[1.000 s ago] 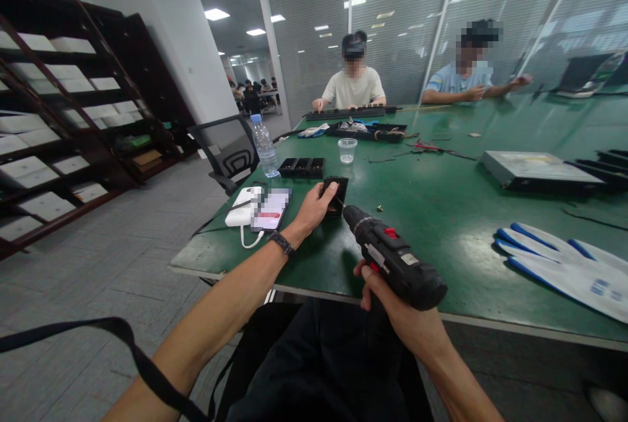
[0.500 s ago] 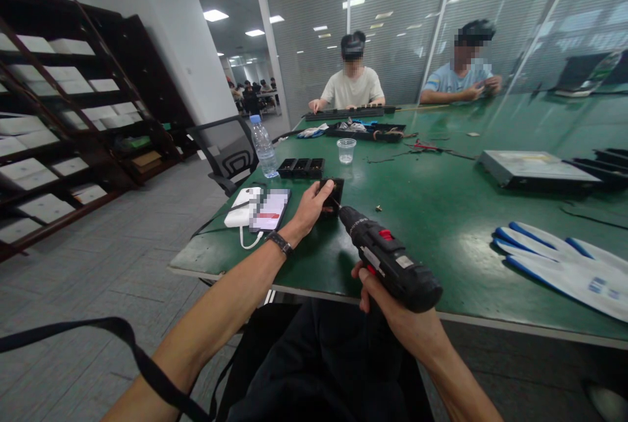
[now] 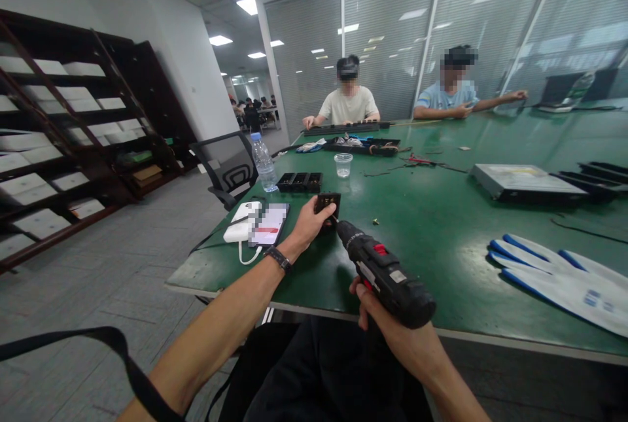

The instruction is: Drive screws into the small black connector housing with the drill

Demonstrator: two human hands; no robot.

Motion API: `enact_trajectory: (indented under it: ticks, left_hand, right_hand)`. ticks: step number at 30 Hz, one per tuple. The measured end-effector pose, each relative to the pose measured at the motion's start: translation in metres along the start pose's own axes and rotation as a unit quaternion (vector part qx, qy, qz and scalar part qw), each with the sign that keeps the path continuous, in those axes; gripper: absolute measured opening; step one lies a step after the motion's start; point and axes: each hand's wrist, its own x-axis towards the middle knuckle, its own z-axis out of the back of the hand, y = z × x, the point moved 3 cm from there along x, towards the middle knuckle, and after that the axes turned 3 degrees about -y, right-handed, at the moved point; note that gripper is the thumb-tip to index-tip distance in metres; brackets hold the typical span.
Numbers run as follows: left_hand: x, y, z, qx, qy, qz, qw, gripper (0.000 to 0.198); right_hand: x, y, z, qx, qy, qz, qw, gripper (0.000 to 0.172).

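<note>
My right hand [image 3: 380, 311] grips a black cordless drill [image 3: 385, 271] with red switches, its chuck pointing away and to the left. The drill's bit meets the small black box-like part [image 3: 330, 201], or ends right beside it; I cannot tell which. My left hand [image 3: 308, 224] is closed around that part, with the thumb along its near side. Small brass-coloured bits [image 3: 375, 221] lie on the green table [image 3: 422, 212] right of the part. Behind my left hand sits a black tray [image 3: 299, 182] with three compartments holding small pieces.
Left of my hand lie a phone [image 3: 269, 224] and a white power bank [image 3: 240, 220]. Farther back stand a water bottle [image 3: 263, 163] and a clear cup [image 3: 343, 165]. A metal-cased box [image 3: 530, 183] and a white-blue glove [image 3: 564, 275] lie rightward. Two people sit opposite.
The view has tilted up slightly. My hands keep their hold, and the black part seems tipped to show its inside more. The person at right has stretched an arm out sideways.
</note>
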Motion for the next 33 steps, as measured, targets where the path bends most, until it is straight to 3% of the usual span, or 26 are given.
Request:
enact_trajectory:
  ticks: [12, 22, 33]
  left_hand:
    - [-0.0015, -0.0005, -0.0013, -0.019, 0.004, 0.013, 1.000, 0.037]
    - [0.0001, -0.0044, -0.0027, 0.011, -0.012, -0.004, 1.000, 0.035]
    - [0.0038, -0.0001, -0.0001, 0.085, -0.012, -0.043, 0.995, 0.038]
  right_hand:
    - [-0.0017, 0.0052, 0.0000, 0.028, -0.022, -0.003, 0.999, 0.028]
    - [-0.0006, 0.0050, 0.0006, 0.017, -0.017, -0.010, 1.000, 0.041]
    - [-0.0004, 0.0051, -0.0004, 0.035, -0.019, -0.009, 0.999, 0.029]
